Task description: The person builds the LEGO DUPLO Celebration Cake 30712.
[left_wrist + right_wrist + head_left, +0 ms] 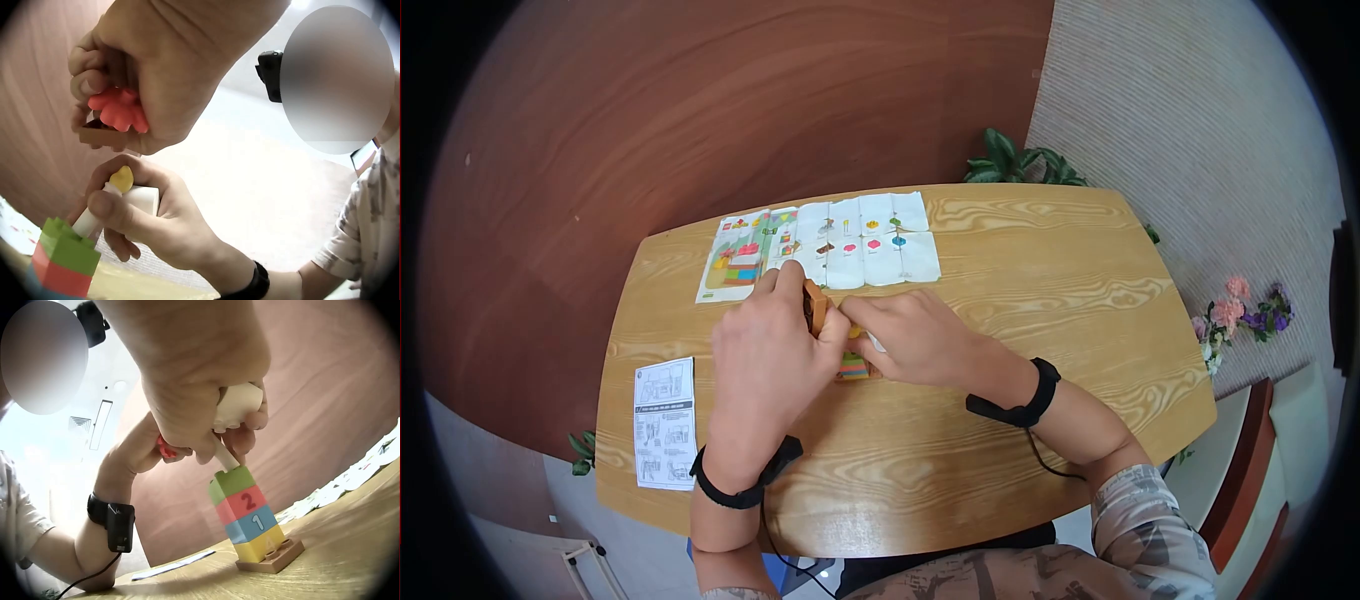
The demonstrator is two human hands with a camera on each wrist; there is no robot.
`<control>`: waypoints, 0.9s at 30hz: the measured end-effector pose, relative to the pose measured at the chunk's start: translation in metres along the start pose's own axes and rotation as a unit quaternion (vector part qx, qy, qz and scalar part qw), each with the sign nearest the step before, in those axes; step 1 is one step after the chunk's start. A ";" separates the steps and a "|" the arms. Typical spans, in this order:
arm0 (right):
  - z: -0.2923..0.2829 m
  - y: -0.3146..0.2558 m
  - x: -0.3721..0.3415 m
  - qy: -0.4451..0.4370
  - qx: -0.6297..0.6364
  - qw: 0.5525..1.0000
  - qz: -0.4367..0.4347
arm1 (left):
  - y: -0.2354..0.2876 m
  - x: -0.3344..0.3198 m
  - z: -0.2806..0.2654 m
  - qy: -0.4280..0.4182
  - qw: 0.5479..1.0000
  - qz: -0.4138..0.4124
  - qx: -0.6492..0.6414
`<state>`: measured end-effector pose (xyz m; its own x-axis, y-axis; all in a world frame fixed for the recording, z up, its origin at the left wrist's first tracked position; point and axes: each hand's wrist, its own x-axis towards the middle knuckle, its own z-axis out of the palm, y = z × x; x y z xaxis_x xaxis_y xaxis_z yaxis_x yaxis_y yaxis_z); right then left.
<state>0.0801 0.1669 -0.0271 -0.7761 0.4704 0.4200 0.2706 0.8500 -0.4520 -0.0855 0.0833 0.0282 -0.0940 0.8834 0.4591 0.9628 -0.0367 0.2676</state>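
Observation:
On the table stands a stack of toy bricks: a brown base plate (284, 556), a yellow brick (253, 550), a blue brick (253, 524) marked 1, a red brick (236, 508) marked 2, and a green brick (231, 483) on top. My right hand (925, 335) pinches a white toy candle (85, 225) with a yellow flame (124, 178), its lower end right at the green brick's studs. The same hand holds a white brick (240, 407) in its palm. Higher and to the left, my left hand (770, 335) grips a red flower-shaped piece (122, 112) and a brown brick (100, 136).
A creased colour instruction sheet (880, 235) lies on the wooden table (1040, 290) behind the stack. At the left edge is a black-and-white printed leaflet (665, 425). Cables (1050, 460) trail from the wrist cameras. Pink and purple flowers (1235, 310) stand beyond the table's right side.

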 end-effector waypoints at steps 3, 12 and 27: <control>0.002 0.001 0.001 0.050 -0.035 0.996 -0.065 | -0.002 0.002 0.002 -0.008 1.000 -0.007 0.019; 0.003 -0.003 -0.003 0.028 -0.008 0.998 -0.050 | -0.005 0.006 -0.004 0.043 0.999 -0.030 0.009; 0.001 -0.008 0.001 0.104 0.045 0.993 -0.037 | -0.004 0.006 -0.010 0.044 0.999 -0.021 0.023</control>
<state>0.0773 0.1606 -0.0238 -0.6554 0.4547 0.6031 0.1587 0.8636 -0.4785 -0.0927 0.0838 0.0382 -0.1543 0.8395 0.5209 0.9680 0.0230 0.2498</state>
